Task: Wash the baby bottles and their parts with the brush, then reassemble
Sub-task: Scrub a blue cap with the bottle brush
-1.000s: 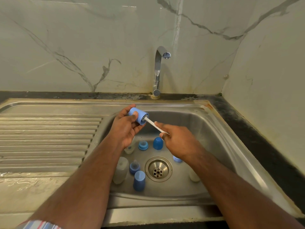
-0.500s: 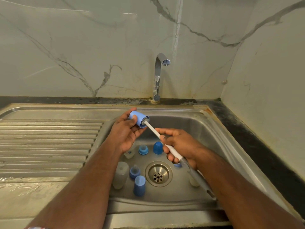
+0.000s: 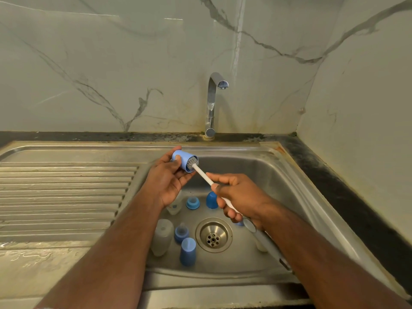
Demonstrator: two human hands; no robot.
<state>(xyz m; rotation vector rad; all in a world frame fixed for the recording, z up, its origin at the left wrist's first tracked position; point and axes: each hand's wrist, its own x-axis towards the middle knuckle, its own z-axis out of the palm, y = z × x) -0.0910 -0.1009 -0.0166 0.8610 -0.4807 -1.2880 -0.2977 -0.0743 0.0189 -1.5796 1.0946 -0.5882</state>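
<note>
The left hand (image 3: 167,181) is curled round a light blue cylindrical plastic bottle cap (image 3: 183,161), which is held on its side above the far left corner of the basin with its open mouth turned toward the right hand (image 3: 239,197). The right hand's fingers are wrapped round the white stem of a long-handled bottle brush (image 3: 204,176); its grey bristle head is seated in the cap's mouth, and its grey handle end runs back under the right wrist.

Below the two hands, on the floor of the stainless steel sink (image 3: 278,181), the other parts are spread. Just under the left hand a clear bottle (image 3: 175,207) is partly hidden by the wrist, and beside it a blue ring collar (image 3: 192,202) and a blue domed cap (image 3: 211,200) are seen. Nearer the person, a frosted bottle (image 3: 161,237), a blue collar with a clear teat (image 3: 181,234) and a tall blue cap (image 3: 188,252) are grouped left of the round metal drain (image 3: 214,235).

Beyond the hands, a chrome tap (image 3: 211,103) is set against the marble wall (image 3: 111,63). Left of the left hand the ribbed draining board (image 3: 66,197) is seen.
</note>
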